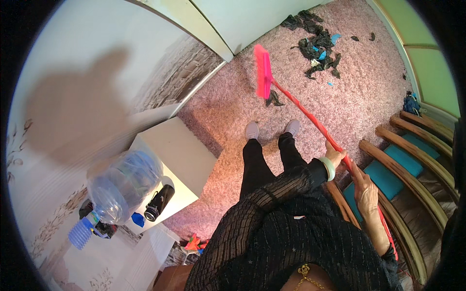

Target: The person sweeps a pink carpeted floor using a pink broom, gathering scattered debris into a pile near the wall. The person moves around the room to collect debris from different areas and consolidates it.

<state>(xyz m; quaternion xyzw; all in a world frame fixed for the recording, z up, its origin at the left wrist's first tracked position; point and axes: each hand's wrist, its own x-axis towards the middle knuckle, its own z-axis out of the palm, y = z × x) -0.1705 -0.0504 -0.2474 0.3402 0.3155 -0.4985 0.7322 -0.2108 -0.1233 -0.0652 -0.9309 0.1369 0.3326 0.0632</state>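
Observation:
A broom with a red handle and a pink bristle head (pixel 263 72) slants across the view. My left hand (pixel 334 154), with a pale bangle at the wrist, is closed round the upper part of its handle (pixel 310 116). Just below it my right hand (pixel 365 189) grips the same handle, whose end runs back along my right forearm. The broom head is over the pink carpet (pixel 349 97), near a dark scrap (pixel 274 99). Farther off lies a heap of torn black plastic (pixel 318 48) with blue bits in it.
At the left, a white cabinet (pixel 179 145) bears a large clear water bottle (pixel 124 186) with a pump and a black flask (pixel 159 202). Curved wooden slats (pixel 403 169) with teal cushions (pixel 383 177) stand at my right. A white door (pixel 257 19) is at the far side.

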